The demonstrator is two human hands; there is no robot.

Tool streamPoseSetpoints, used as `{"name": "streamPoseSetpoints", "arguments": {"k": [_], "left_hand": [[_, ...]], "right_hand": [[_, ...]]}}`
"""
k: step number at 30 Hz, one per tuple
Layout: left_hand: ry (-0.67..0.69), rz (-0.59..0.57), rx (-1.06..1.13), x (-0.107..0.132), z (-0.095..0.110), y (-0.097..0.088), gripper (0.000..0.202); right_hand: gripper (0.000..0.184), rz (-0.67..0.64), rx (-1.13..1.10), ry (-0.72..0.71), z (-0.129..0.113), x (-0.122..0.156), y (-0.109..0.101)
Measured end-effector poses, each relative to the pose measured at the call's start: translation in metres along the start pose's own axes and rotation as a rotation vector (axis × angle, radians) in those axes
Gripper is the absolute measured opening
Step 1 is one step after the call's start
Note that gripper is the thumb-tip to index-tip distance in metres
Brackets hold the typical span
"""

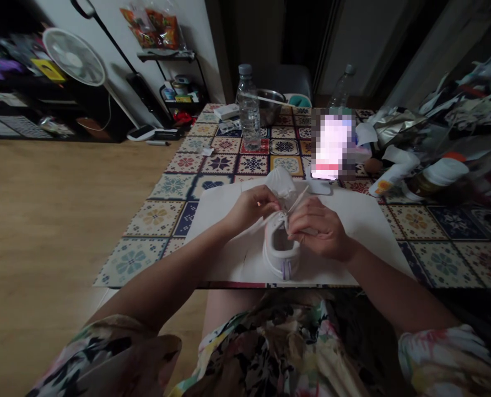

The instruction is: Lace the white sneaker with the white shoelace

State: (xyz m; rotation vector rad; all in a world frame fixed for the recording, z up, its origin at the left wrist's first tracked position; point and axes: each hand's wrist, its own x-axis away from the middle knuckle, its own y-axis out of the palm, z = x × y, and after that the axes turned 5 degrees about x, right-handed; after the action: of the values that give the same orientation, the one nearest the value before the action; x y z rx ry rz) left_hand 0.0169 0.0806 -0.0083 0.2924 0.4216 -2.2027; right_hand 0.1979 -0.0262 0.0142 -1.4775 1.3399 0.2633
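A white sneaker with a lilac heel tab stands on a white sheet, its heel toward me and its toe pointing away. Over the left side of its lacing, my left hand is closed, with thumb and fingertips pinching a white shoelace. My right hand is closed at the right side of the collar, its fingers also on the lace. Part of the lace sticks up between the two hands. The fingers hide much of the tongue and eyelets.
Behind the sheet, a lit phone with a blurred screen rests on a stand. A plastic bottle and a metal bowl stand farther back. White-capped containers and piled bags crowd the right side. The table's edge runs close before me.
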Motion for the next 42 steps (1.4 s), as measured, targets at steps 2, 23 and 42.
{"name": "streamPoseSetpoints", "arguments": {"k": [2, 23, 42], "left_hand": [[0.038, 0.015, -0.065, 0.000, 0.001, 0.000, 0.013], [0.094, -0.127, -0.004, 0.003, 0.015, -0.009, 0.025], [0.163, -0.338, 0.018, 0.006, 0.017, -0.003, 0.012]], "right_hand": [[0.008, -0.020, -0.010, -0.022, -0.001, 0.001, 0.001], [0.010, 0.006, 0.076, 0.264, 0.029, 0.002, -0.002], [0.017, 0.209, -0.651, 0.739, 0.034, -0.006, -0.016]]}}
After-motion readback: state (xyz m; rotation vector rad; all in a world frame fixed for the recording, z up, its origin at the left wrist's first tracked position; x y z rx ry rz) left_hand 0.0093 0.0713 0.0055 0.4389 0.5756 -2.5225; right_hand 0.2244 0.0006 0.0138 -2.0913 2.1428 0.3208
